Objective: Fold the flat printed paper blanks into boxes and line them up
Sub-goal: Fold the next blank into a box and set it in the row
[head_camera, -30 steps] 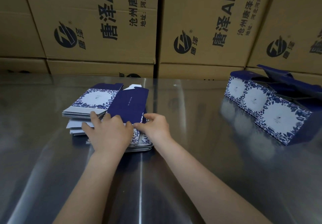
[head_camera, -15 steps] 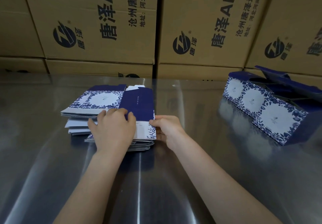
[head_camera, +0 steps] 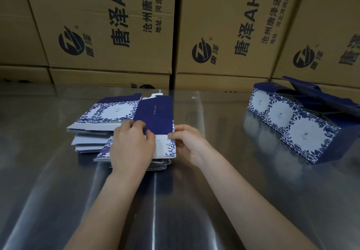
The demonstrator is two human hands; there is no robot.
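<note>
A stack of flat blanks (head_camera: pixel 91 131), white with blue flower borders, lies at the middle left of the table. The top blank (head_camera: pixel 155 113), dark blue with a white flowered strip, sits on the near pile. My left hand (head_camera: pixel 131 145) grips its left edge, thumb on the dark panel. My right hand (head_camera: pixel 187 142) pinches its right edge at the fold. Three folded boxes (head_camera: pixel 300 131) stand in a row at the right, lids open.
The table (head_camera: pixel 214 181) is shiny metal under a clear film. A wall of brown shipping cartons (head_camera: pixel 136 26) with black print stands right behind the table's far edge.
Both hands have moved apart from the near edge of the stack to the two sides of the top blank. The blank has been pulled a little toward me.
</note>
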